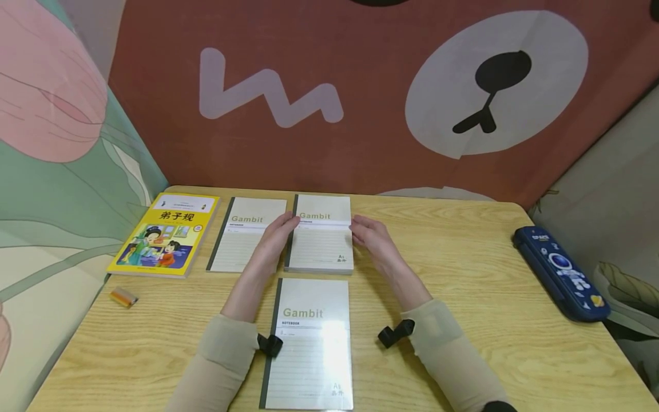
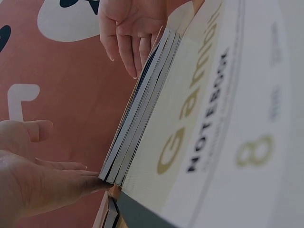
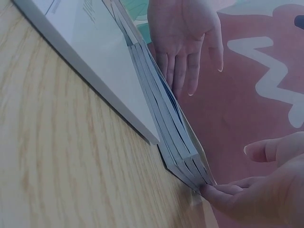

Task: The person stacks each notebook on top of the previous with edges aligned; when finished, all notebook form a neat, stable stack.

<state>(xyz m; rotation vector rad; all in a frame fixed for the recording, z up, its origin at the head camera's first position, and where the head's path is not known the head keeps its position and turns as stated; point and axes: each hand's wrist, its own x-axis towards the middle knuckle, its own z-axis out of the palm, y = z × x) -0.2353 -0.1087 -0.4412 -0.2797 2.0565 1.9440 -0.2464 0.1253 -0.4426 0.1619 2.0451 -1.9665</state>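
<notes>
A stack of Gambit notebooks point(image 1: 321, 246) lies at the middle of the table, between both hands. My left hand point(image 1: 275, 237) touches the stack's dark spine side with its fingertips. On the opposite side, my right hand point(image 1: 376, 240) rests its fingertips against the page edges. Straight fingers show on both hands in the wrist views, and neither curls round the stack. Several layers of the stack point(image 3: 164, 118) are seen edge-on in the right wrist view. One Gambit notebook point(image 1: 237, 249) lies just left of the stack, partly behind my left hand. Another notebook point(image 1: 309, 360) lies nearer, between the forearms.
A yellow picture-covered book point(image 1: 165, 220) lies at the table's left edge, with a small orange object point(image 1: 123, 297) below it. On the right edge sits a dark blue pencil case point(image 1: 561, 272) with an astronaut. A printed red-brown wall point(image 1: 360, 154) rises behind the wooden table point(image 1: 453, 274).
</notes>
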